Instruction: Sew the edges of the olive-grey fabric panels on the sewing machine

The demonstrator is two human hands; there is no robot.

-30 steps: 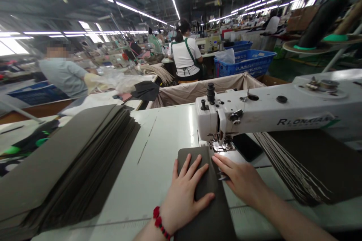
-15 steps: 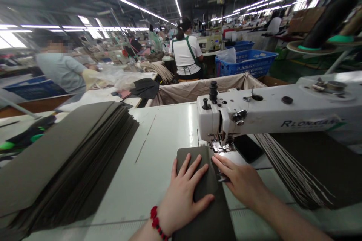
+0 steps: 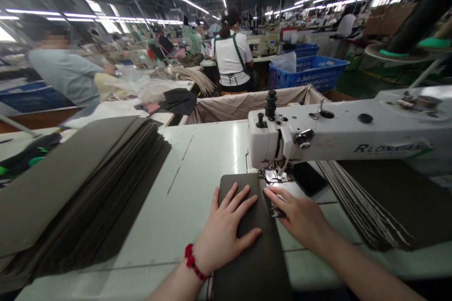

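A dark grey-brown fabric piece [image 3: 252, 263] lies on the sewing table, its far end beside the presser foot [image 3: 277, 176] of a white sewing machine [image 3: 339, 138]. My left hand [image 3: 224, 230], a red bead bracelet on the wrist, lies flat on the piece with fingers spread. My right hand [image 3: 300, 218] rests at the piece's right edge, fingers stretched toward the foot. A small metal part shows under its fingers; I cannot make out whether it is held.
A tall stack of the same fabric pieces [image 3: 81, 188] fills the table's left side; a fanned stack [image 3: 374, 197] lies right, under the machine arm, beside a black phone [image 3: 309, 178]. A cloth-lined bin [image 3: 247, 103], blue crates [image 3: 310, 73] and other workers are beyond.
Both hands and the fabric piece have slid slightly away from me, toward the presser foot. The view has tilted a little.
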